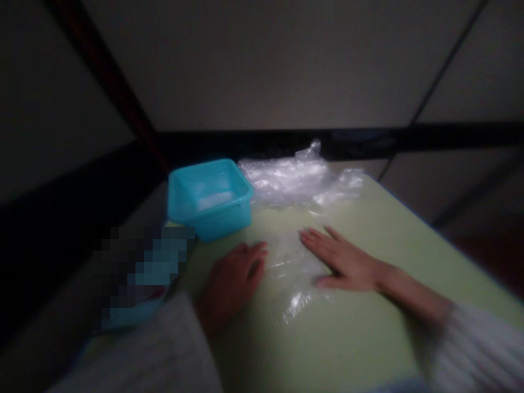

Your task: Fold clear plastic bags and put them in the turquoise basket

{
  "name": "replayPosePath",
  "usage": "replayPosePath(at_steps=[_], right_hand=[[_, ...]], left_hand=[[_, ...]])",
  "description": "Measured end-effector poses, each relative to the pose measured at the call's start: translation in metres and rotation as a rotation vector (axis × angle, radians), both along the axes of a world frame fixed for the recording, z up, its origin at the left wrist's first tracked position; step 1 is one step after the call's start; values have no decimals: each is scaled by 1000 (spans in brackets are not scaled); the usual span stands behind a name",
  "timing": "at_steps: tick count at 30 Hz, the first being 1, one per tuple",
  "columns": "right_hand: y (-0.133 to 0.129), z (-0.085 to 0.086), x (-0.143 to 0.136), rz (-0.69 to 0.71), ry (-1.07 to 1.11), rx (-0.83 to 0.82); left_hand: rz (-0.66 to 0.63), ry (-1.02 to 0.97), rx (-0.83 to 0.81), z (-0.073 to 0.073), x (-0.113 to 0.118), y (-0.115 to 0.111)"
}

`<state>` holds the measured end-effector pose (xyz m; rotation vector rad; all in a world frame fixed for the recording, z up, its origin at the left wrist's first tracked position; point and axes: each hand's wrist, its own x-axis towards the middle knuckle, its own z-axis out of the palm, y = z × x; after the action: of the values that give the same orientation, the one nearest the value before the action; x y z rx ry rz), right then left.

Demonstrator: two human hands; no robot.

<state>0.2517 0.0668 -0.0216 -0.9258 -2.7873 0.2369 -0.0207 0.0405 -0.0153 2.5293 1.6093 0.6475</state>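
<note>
A clear plastic bag point(292, 273) lies flat on the pale green tabletop point(335, 344). My right hand point(347, 259) rests on its right side, palm down, with the fingers stretched out and the thumb spread. At the bag's left edge is my left hand point(235, 275), fingers loosely bent and a gap between thumb and fingers. Nothing shows in its grasp; whether its fingertips touch the film is hard to tell in the dim, blurred picture.
A turquoise plastic basin point(223, 215) stands at the table's back left, with something pale inside. Beside it, along the back edge, lies a crumpled heap of clear plastic bags point(290, 180). A wall of pale panels point(278, 65) rises behind. A pixelated patch covers the left side.
</note>
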Motion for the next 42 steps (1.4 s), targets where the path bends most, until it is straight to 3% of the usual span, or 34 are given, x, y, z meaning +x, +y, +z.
replayPosePath(at_steps=[27, 42], right_hand=[[6, 5, 15, -24, -56, -98], [-12, 16, 3, 134, -62, -70]], left_hand=[[-8, -19, -46, -3, -3, 1], [-8, -10, -51, -2, -2, 1]])
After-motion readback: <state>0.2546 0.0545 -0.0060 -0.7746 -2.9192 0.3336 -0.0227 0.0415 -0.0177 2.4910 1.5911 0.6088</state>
